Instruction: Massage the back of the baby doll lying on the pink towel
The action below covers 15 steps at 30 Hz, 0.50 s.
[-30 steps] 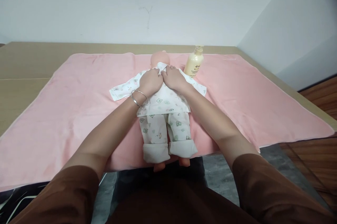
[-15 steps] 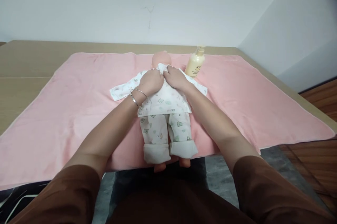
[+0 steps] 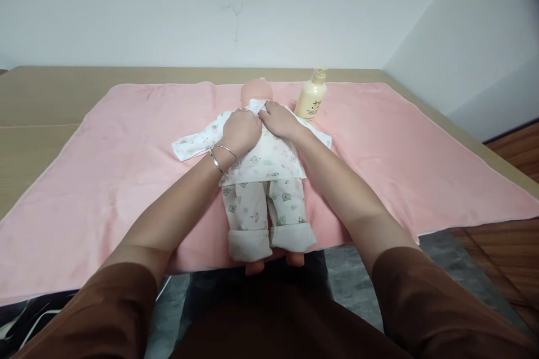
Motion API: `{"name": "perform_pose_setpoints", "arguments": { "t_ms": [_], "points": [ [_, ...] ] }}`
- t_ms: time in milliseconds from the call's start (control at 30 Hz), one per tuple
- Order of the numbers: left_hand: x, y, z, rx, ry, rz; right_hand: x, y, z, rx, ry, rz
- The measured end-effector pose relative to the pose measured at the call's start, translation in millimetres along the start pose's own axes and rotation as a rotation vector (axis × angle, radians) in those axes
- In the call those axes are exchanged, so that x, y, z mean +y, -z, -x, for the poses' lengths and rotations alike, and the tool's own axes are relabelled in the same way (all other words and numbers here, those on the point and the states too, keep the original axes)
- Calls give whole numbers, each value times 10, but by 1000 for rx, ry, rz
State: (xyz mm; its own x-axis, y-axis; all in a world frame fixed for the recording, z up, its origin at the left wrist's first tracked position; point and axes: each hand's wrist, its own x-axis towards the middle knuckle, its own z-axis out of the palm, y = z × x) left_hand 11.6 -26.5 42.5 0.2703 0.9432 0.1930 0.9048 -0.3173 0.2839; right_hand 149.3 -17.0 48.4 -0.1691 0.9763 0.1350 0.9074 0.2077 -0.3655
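Observation:
A baby doll (image 3: pixel 256 91) lies with its head away from me and its feet at the table's near edge. It wears a white printed shirt (image 3: pixel 269 158) and matching trousers (image 3: pixel 248 207) with turned-up cuffs. At the upper chest, just below the collar, my left hand (image 3: pixel 243 130) has its fingers curled on the shirt front. My right hand (image 3: pixel 280 120) pinches the same cloth close beside it, thumb and fingers near the collar. The fingertips and any fastening between them are hidden. Both shirt sleeves lie spread out to the sides.
A pale yellow pump bottle (image 3: pixel 311 98) stands tilted-looking to the right of the doll's head. Under the doll a pink blanket (image 3: pixel 138 140) covers much of the wooden table (image 3: pixel 46 89). A white wall (image 3: pixel 320 10) rises behind it.
Both hands stay at the collar, with only a slight shift of the right fingers and the cloth there. The whole view has tilted a little.

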Motion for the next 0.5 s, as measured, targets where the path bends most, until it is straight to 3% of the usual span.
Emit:
{"name": "perform_pose_setpoints", "arguments": {
  "t_ms": [267,500],
  "points": [
    [-271,-120,-221,-11,45,146,-194,47,176,-51,25,5],
    [-221,-252,-226,92,52,123,2,-135,-26,61,-10,-30]
  ]
}}
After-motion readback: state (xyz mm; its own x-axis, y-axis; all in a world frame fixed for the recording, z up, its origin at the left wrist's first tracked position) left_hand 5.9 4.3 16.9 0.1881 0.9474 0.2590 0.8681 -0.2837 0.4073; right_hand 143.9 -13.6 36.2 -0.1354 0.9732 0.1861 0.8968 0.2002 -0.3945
